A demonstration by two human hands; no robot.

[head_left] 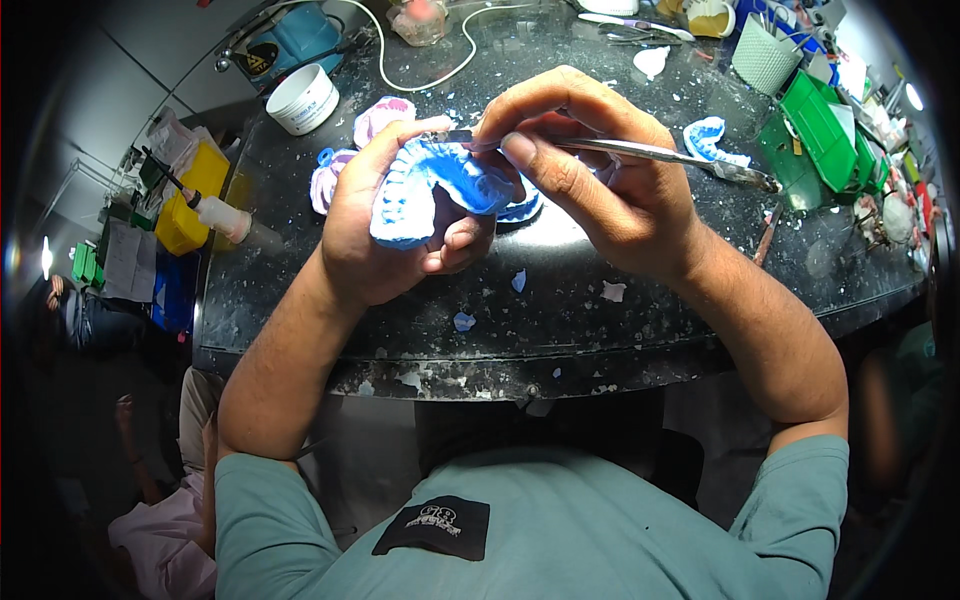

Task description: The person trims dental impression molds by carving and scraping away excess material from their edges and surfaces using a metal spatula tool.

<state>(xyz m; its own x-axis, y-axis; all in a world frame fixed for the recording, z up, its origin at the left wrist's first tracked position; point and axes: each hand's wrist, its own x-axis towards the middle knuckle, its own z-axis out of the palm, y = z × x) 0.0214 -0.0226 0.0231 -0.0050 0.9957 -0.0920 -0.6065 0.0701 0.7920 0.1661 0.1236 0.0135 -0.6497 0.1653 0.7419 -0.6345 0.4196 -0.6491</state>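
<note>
My left hand [358,232] is closed around a blue horseshoe-shaped dental impression [404,212], with a row of tooth shapes along its left arm. My right hand [612,190] pinches a slim metal spatula [655,152] that slants across the fingers, its handle end out to the right. The flat blade lies at the far edge of the impression, near my left thumb; whether it presses into the material I cannot tell. Behind my left hand sit a pink-and-white mould [382,118] and another pinkish mould [328,182]. A further blue piece [518,208] is partly hidden below the impression.
A white tub [302,100] and a white cable [430,84] lie toward the back. At right are another blue impression [704,136], a green bin [822,130] and a tool basket [768,54]. Blue scraps [464,322] dot the black table [600,340]. A yellow bin [198,195] stands left.
</note>
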